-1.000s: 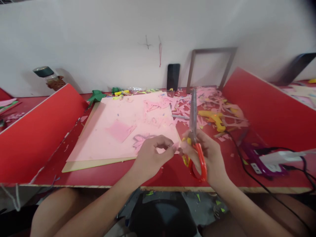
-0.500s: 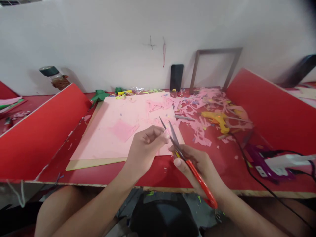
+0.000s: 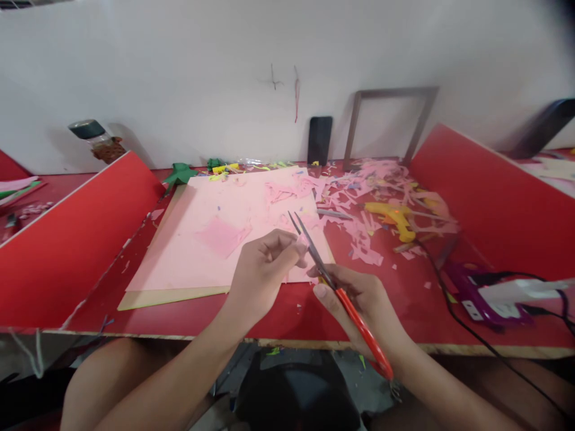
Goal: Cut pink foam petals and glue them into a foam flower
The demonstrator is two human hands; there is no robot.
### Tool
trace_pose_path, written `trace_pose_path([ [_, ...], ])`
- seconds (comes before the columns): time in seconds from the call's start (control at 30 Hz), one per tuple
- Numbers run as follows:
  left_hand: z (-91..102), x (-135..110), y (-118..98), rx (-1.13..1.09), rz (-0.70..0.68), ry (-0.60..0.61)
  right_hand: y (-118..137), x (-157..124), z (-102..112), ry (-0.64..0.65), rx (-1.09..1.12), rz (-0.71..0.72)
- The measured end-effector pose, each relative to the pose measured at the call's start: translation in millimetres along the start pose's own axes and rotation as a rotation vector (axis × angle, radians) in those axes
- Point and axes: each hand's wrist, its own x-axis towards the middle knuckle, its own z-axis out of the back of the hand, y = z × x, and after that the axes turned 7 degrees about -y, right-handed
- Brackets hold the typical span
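My left hand (image 3: 268, 263) pinches a small pink piece (image 3: 303, 240), paper or felt, between thumb and fingers; most of it is hidden. Red-handled scissors (image 3: 359, 323) are gripped in my right hand (image 3: 359, 299), their blades slightly apart and pointing up and away, right at the pink piece. Beneath the hands lies a large pale pink sheet (image 3: 175, 257) on top of a yellowish one (image 3: 179, 296). A pink square (image 3: 222, 234) rests on the sheet, left of my left hand.
Pink scraps (image 3: 366, 242) are heaped at the right, around a yellow glue gun (image 3: 393, 216) with a black cord. A purple power strip (image 3: 489, 299) is at far right. Red dividers (image 3: 81, 245) flank the table. A phone (image 3: 320, 140) and a frame (image 3: 353, 129) lean on the wall.
The scissor blades have closed partway around the pink piece. Both hands stay in nearly the same place; the view has shifted very slightly.
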Motion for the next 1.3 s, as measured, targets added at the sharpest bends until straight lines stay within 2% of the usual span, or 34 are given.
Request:
trace_pose_path([
  [0.4, -5.8, -2, -1, -0.039, 0.038, -0.060, -7, -1, -6, -0.015, 0.057, -0.015],
  [0.57, -5.8, -2, -2, -0.039, 0.011, 0.040, -3, 10, 0, -0.184, 0.317, 0.001],
  [0.67, -7.5, -4, -4, 0.019, -0.008, 0.119, 2, 16, 11, -0.258, 0.369, 0.014],
  [0.77, -11.4, -7, -5, 0.021, -0.014, 0.185, 5, 17, 17, -0.250, 0.315, 0.034],
  [0.93, -15.3, -11, -6, -0.048, -0.029, 0.259, 8, 14, 15, -0.227, 0.291, 0.031],
  [1.3, -14.9, -9, 1, -0.078, 0.006, 0.286, 7, 14, 13, -0.245, 0.265, 0.030],
])
